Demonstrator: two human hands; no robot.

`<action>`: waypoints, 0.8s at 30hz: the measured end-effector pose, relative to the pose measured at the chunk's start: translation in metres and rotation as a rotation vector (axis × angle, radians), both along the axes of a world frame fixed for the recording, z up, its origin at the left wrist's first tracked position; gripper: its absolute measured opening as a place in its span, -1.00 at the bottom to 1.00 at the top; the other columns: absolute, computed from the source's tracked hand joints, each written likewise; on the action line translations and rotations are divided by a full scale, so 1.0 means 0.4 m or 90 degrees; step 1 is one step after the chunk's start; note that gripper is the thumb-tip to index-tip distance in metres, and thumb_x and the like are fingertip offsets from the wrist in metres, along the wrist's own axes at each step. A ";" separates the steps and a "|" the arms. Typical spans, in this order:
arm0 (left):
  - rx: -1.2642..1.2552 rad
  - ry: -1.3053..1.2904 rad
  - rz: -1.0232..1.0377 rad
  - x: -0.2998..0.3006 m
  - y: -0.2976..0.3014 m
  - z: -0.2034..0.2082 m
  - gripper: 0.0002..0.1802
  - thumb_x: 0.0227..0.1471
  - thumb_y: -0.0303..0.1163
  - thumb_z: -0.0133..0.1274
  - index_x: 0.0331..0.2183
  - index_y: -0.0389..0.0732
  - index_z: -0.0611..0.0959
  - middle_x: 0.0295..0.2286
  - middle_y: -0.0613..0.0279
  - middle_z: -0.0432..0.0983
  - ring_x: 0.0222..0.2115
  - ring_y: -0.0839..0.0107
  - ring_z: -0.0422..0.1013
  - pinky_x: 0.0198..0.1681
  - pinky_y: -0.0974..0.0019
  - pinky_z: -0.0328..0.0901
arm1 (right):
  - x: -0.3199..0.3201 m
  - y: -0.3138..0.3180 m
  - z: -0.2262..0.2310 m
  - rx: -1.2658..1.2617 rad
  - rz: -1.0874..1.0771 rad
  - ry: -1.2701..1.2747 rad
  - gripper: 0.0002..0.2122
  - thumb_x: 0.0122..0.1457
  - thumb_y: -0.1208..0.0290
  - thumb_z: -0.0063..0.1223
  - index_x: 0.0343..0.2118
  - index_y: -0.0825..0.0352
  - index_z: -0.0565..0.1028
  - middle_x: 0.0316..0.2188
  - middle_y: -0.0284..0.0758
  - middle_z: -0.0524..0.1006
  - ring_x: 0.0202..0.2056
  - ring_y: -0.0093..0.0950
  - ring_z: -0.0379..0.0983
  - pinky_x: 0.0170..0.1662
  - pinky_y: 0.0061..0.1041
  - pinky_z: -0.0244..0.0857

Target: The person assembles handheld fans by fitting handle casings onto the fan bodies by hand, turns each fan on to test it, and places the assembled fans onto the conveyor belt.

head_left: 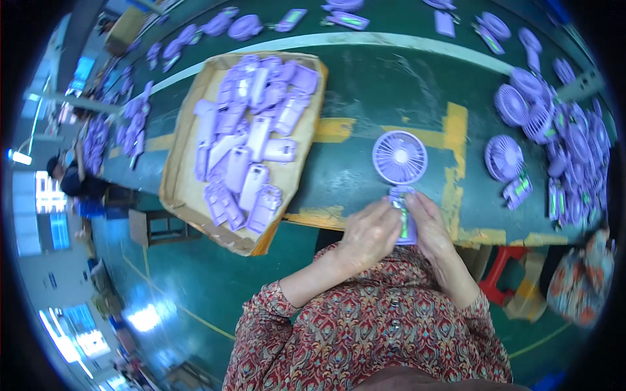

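Note:
A purple handheld fan [400, 158] lies at the table's near edge, its round grille pointing away from me. Its open handle, with something green and silvery inside, sits between my hands. My left hand [373, 233] is closed at the handle's left side, fingertips pressed on the inner parts. From the right, my right hand [429, 225] grips the same handle, thumb along its edge. Whether a small part is between the left fingertips is hidden. Left of the fan stands a cardboard tray [176, 176] filled with purple plastic handle shells [251, 140].
A dense pile of purple fans [577, 153] lies at the right, with one separate fan [504, 158] nearer. More fans [244, 27] line the far side beyond a white strip [391, 43]. A red stool [502, 274] stands below the table. A person [75, 179] is at far left.

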State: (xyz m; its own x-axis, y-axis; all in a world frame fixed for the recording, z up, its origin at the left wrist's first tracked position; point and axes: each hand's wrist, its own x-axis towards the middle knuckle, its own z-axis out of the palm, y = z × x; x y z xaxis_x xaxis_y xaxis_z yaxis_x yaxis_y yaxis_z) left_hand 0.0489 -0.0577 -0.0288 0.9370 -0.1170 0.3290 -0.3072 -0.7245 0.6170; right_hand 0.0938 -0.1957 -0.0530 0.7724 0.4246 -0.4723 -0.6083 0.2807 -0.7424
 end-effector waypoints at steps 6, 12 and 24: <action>0.103 -0.063 -0.018 0.083 0.180 0.083 -0.82 -0.17 -0.51 0.08 -0.38 -0.22 0.58 -0.43 0.10 0.49 -0.45 0.10 0.45 -0.41 0.17 0.36 | 0.016 0.003 -0.002 0.041 0.028 0.022 -0.72 0.28 0.34 -0.24 -0.10 0.45 0.35 -0.19 -0.15 0.49 -0.19 -0.43 0.46 -0.10 -0.49 0.38; 0.365 0.039 0.312 0.289 0.470 0.104 -0.70 -0.22 -0.49 0.10 -0.30 -0.25 0.59 -0.35 -0.02 0.50 -0.27 0.05 0.42 -0.19 0.12 0.31 | 0.023 0.001 0.012 0.044 0.030 0.012 -0.70 0.27 0.34 -0.23 -0.10 0.49 0.35 -0.17 -0.09 0.47 -0.16 -0.35 0.47 -0.08 -0.44 0.39; 0.010 0.072 0.201 0.177 0.335 0.171 -0.68 0.01 -0.51 -0.09 -0.13 -0.35 0.36 -0.39 -0.18 0.44 -0.34 -0.06 0.41 -0.26 0.08 0.28 | 0.025 -0.009 0.001 0.068 0.037 0.043 -0.70 0.27 0.36 -0.20 -0.06 0.49 0.33 -0.16 -0.16 0.47 -0.11 -0.42 0.44 -0.05 -0.52 0.34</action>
State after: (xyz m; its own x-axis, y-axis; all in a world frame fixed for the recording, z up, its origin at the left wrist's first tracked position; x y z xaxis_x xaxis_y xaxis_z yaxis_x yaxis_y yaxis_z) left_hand 0.1197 0.0762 0.0397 0.9583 0.1813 0.2211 0.0042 -0.7823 0.6229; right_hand 0.1037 -0.1992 -0.0524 0.7127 0.5190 -0.4718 -0.6736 0.3189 -0.6667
